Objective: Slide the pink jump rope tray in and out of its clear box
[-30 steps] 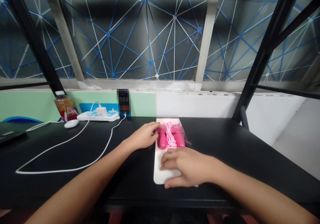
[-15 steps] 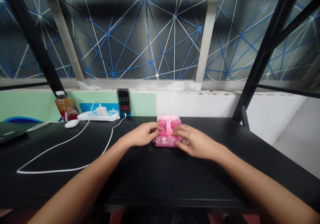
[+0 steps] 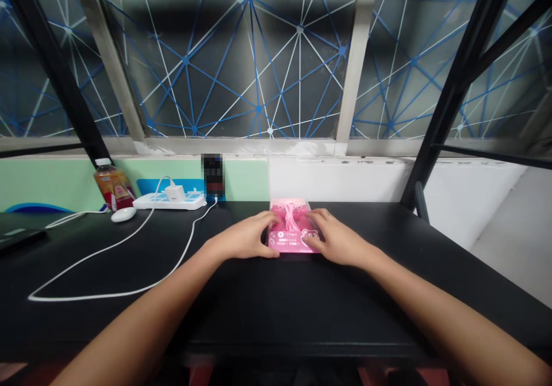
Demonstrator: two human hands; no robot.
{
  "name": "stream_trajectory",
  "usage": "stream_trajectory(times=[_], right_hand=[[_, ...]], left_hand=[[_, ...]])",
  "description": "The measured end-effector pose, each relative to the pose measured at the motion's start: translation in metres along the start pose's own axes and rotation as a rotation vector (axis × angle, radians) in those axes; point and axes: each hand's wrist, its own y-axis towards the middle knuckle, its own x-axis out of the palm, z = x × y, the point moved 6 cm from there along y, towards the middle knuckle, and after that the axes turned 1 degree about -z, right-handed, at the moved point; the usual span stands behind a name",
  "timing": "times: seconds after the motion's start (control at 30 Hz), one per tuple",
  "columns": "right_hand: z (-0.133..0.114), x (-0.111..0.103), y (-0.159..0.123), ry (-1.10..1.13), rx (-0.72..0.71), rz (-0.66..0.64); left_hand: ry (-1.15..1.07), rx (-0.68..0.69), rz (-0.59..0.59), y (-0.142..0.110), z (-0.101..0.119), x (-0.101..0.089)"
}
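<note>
A small pink box (image 3: 288,241) with a clear upper part lies on the black desk, and a bundle of pink cord (image 3: 292,216) shows inside it. My left hand (image 3: 248,236) curves round its left side, the thumb at the lower left corner and the fingertips over the upper left part. On the opposite side my right hand (image 3: 338,237) grips the box, its thumb on the printed front and its fingers over the upper right part. The fingertips of both hands cover part of the contents.
To the left are a white power strip (image 3: 190,202) with a plug (image 3: 175,193), a white mouse (image 3: 123,214), a drink bottle (image 3: 114,186) and a dark flat device (image 3: 21,237). A white cable (image 3: 81,297) loops across the desk (image 3: 293,311). Black frame posts (image 3: 440,110) rise at both sides.
My right hand has shifted outward from over the box to its right side, uncovering more of the front. My left thumb has moved down to the box's lower corner.
</note>
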Motion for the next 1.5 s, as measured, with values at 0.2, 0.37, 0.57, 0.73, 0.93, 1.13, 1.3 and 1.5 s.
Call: stream_trajectory(times=[0.2,0.37,0.57,0.73,0.93,1.13,1.3,1.5], right_hand=[[0.007,-0.007,0.001,-0.024,-0.014,0.025],[0.014,-0.001,0.009,0.057,0.014,0.036],[0.012,0.000,0.005,0.267,0.102,-0.078],[0.009,0.003,-0.005,0.450,0.070,-0.414],[0.004,-0.006,0.004,-0.070,-0.031,-0.035],[-0.027,-0.005,0.002,-0.140,-0.237,0.055],[-0.039,0.001,0.002,-0.146,-0.314,-0.066],[-0.032,0.000,0.003,-0.160,-0.254,-0.113]], left_hand=[[0.055,-0.014,0.091,0.002,-0.004,-0.004],[0.085,-0.059,0.107,-0.002,-0.009,-0.004],[-0.070,-0.162,-0.011,-0.004,-0.013,-0.002],[-0.219,-0.126,-0.181,-0.007,-0.013,-0.003],[0.099,-0.098,0.072,-0.003,-0.011,-0.005],[0.130,-0.050,0.151,-0.004,-0.008,-0.008],[0.002,-0.024,0.141,-0.002,-0.010,-0.008],[-0.012,-0.071,0.151,-0.002,-0.012,-0.006]])
